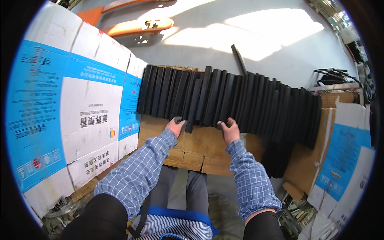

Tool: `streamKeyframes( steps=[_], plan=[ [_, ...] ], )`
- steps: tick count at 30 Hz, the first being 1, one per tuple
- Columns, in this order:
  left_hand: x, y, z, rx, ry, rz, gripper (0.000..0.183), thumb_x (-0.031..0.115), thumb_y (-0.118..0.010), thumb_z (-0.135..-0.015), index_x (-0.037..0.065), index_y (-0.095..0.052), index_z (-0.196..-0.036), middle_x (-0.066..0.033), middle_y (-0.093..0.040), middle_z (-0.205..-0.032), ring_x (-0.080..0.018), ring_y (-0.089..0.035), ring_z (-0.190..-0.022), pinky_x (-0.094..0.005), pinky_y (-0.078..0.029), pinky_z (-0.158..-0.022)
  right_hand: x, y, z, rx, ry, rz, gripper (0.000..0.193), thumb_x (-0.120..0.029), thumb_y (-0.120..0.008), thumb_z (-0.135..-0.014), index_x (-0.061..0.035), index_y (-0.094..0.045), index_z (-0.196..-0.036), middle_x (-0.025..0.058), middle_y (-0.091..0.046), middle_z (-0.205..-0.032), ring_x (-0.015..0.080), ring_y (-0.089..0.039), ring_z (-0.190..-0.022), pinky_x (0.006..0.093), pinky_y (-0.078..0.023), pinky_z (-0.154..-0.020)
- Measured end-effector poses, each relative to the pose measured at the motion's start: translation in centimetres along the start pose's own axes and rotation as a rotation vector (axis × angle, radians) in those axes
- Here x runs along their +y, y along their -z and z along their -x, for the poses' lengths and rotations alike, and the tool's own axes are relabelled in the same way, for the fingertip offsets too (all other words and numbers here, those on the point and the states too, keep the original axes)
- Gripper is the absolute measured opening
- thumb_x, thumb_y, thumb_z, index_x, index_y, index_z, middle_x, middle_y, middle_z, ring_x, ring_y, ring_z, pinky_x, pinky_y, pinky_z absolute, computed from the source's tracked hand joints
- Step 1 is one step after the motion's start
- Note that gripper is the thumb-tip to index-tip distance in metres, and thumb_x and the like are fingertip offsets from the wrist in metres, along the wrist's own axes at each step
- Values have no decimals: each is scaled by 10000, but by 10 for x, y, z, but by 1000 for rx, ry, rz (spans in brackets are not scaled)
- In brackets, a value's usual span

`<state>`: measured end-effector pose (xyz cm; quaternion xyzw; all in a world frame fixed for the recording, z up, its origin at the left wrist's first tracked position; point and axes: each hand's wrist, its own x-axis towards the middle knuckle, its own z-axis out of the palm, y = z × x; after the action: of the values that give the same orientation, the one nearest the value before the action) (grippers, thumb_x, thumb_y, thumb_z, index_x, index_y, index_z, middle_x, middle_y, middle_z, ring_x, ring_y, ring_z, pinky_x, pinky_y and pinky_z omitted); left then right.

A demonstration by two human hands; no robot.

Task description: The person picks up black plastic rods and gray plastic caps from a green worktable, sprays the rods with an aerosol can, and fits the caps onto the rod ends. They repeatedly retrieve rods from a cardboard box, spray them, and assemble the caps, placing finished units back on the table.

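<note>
A long row of black bars, packed side by side, lies across a brown cardboard surface in front of me. At the near ends of the bars, left of the middle, is my left hand, its dark-tipped fingers bent and slightly apart. One bar sticks out toward me just right of it. My right hand is by the near ends farther right, thumb and fingers spread, with nothing visible between them. Part of each hand's fingertips is hard to make out against the dark bars.
Tall white-and-blue cartons stand at the left, and another carton at the right. A single black bar juts out beyond the row. Orange forks lie on the grey floor at the far left. Brown cardboard fronts the row.
</note>
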<state>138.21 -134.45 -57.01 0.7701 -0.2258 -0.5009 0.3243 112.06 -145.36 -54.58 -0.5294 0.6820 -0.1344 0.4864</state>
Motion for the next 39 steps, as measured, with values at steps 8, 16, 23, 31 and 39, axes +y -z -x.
streamKeyframes(
  steps=[8,16,23,31,39],
  plan=[
    [12,-34,-141,164,59,-320,874,578,-663,-828,35,-388,-1455,-209,-425,-1469,-336,-399,-1369,-421,-343,-1142,-7,-73,-132,260,-82,414,968,-532,-786,-745,7,-389,-1445,236,-436,-1433,373,-422,-1328,429,-364,-1126],
    [36,-59,-209,73,-113,-361,989,645,-649,-821,18,-303,-1502,-231,-366,-1504,-356,-359,-1394,-414,-307,-1169,-16,-129,-146,332,-147,417,1094,-672,-784,-658,14,-415,-1425,229,-481,-1382,374,-442,-1306,427,-376,-1108],
    [27,-37,-227,198,16,-339,1180,622,-812,-665,-40,-282,-1485,-280,-458,-1406,-351,-462,-1321,-417,-389,-1115,-17,-177,-143,87,-53,84,1175,-564,-874,-607,64,-330,-1438,276,-471,-1386,380,-491,-1277,412,-413,-1080],
    [-41,12,-235,-241,-19,402,494,112,-775,-836,-28,-549,-1253,-121,-685,-1153,-192,-663,-1048,-323,-522,-969,-1,-196,-119,-119,-75,-166,1211,-401,-917,-625,62,-194,-1479,234,-472,-1362,307,-530,-1219,366,-481,-1021],
    [-32,15,-223,-328,49,354,525,122,-773,-834,13,-538,-1291,-101,-686,-1140,-195,-646,-1050,-327,-493,-997,6,-192,-118,-134,-101,-262,1261,-514,-898,-597,43,-209,-1494,244,-450,-1410,341,-467,-1312,384,-397,-1105]
  ],
)
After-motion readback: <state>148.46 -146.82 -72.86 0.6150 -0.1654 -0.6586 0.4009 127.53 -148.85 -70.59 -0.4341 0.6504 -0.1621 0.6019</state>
